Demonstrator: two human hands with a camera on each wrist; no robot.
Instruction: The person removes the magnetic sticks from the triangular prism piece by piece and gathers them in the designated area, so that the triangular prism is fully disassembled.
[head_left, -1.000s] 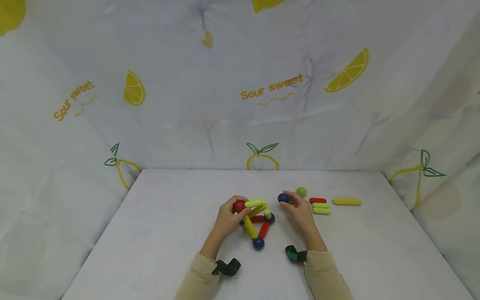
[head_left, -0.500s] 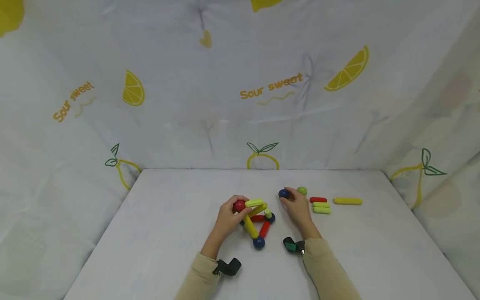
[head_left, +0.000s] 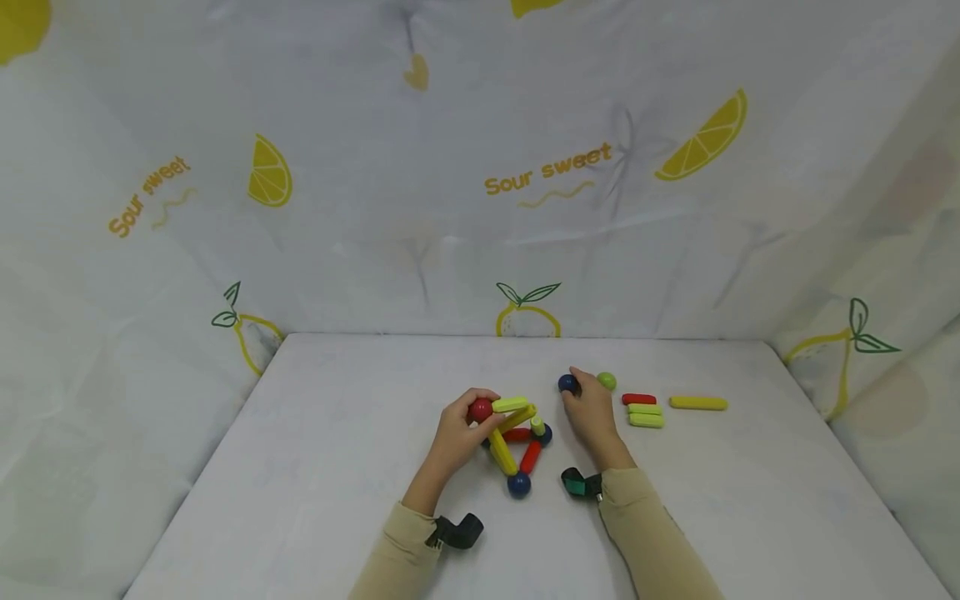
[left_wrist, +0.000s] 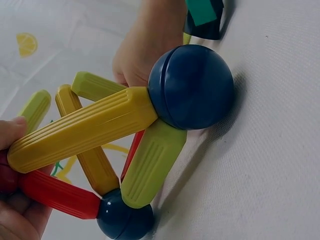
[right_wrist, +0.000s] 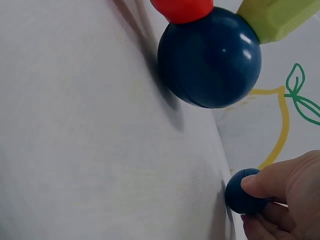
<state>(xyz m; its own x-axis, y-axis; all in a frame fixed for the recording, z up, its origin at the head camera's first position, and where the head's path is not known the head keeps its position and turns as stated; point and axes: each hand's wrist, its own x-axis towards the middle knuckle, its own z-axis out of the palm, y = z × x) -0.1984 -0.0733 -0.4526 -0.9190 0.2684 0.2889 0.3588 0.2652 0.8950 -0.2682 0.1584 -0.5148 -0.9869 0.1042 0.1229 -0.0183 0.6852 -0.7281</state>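
At the middle of the table, my left hand (head_left: 452,435) grips the red ball (head_left: 481,409) on top of a frame of coloured rods and balls. Yellow rods (left_wrist: 85,130) slope from that red ball down to blue balls (left_wrist: 192,87) at the base. Red rods (head_left: 531,457) link base balls, and a short lime rod (head_left: 537,426) stands up from the far right one. To the right and farther back, my right hand (head_left: 594,417) pinches a loose blue ball (right_wrist: 246,191) between thumb and fingers, low over the table surface.
A green ball (head_left: 607,381) lies just beyond my right hand. To its right rest a short red rod (head_left: 639,399), two lime rods (head_left: 646,421) and a longer yellow rod (head_left: 698,403). A lemon-print cloth (head_left: 420,167) rises behind the white table (head_left: 330,450).
My right hand has moved away from me with the blue ball, toward the back of the table beside the green ball. The left hand keeps its hold, and the frame stays in place.
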